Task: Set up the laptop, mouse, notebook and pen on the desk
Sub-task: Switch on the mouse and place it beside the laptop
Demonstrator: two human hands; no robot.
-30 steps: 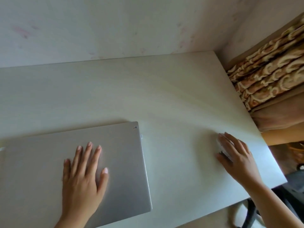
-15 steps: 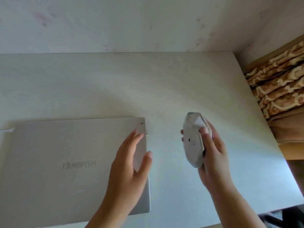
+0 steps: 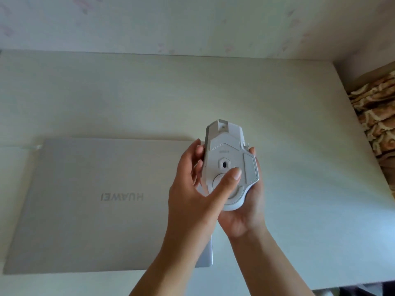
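A white computer mouse (image 3: 229,154) is held up above the desk with its underside turned toward me. My right hand (image 3: 245,212) cradles it from below and from the right. My left hand (image 3: 192,193) grips its left side, and that thumb presses on the round pad on the underside. A closed silver laptop (image 3: 96,201) lies flat on the pale desk (image 3: 299,167) at the left, lid up with its logo upside down to me. No notebook or pen is in view.
A pale wall runs along the back of the desk. Past the desk's right edge hangs a brown patterned cloth (image 3: 376,116). The front edge of the desk is near the bottom of the view.
My right hand lifted the mouse off the desk's right side and turned it underside up. My left hand left the laptop lid and took hold of the mouse.
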